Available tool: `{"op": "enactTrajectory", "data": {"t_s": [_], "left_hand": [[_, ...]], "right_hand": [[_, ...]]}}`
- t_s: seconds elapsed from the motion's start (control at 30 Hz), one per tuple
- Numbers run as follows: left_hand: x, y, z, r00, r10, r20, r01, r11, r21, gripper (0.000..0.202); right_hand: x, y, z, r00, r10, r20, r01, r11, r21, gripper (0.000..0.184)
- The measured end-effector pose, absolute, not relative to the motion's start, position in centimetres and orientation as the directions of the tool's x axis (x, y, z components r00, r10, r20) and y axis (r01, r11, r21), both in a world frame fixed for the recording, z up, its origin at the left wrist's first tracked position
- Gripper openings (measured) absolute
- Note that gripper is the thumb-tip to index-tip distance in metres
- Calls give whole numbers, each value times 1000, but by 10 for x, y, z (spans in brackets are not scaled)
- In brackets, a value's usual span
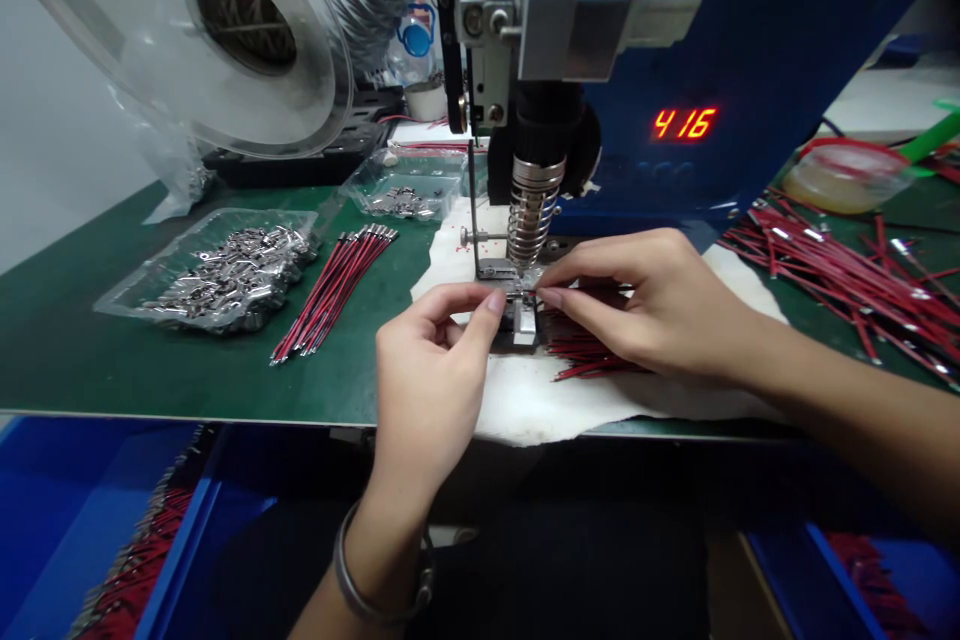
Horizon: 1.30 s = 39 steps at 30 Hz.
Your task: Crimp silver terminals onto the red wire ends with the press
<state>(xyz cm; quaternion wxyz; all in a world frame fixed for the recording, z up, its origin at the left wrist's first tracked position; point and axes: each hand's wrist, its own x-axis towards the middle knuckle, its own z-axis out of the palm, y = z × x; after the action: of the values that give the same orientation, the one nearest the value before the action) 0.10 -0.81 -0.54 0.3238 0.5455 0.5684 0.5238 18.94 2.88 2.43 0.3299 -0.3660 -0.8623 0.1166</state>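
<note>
Where the spring-tipped press head (534, 210) meets its small metal block (523, 318), both hands work: left hand (427, 370), fingers pinched together at the block; right hand (652, 305), fingers pinching a red wire (541, 294) there. Red wire bundle (336, 288) and tray of metal clips (217, 270) left on green worktop (90, 350).

Dim overall, light falling from above and somewhat left: the green mat (90, 340) and white cloth (525, 400) are evenly lit, everything below the table edge drops into near-black shadow. Red counter digits (684, 123) glow and bloom slightly; soft glare on the clear reel (150, 50) and on the tray of metal parts (217, 270). Wide-angle stretch and smear at the edges; centre fairly sharp.
</note>
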Motion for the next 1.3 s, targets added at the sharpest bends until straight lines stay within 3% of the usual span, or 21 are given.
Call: {"op": "enactTrajectory", "data": {"t_s": [0.3,1.3], "left_hand": [[1,-8,-5,-202,959,200,271,-142,952,18],[0,-9,-5,-194,959,208,267,-153,952,23]], "right_hand": [[194,35,34,-668,591,453,484,807,-339,14],[195,34,21,-642,559,525,491,825,-278,17]]}}
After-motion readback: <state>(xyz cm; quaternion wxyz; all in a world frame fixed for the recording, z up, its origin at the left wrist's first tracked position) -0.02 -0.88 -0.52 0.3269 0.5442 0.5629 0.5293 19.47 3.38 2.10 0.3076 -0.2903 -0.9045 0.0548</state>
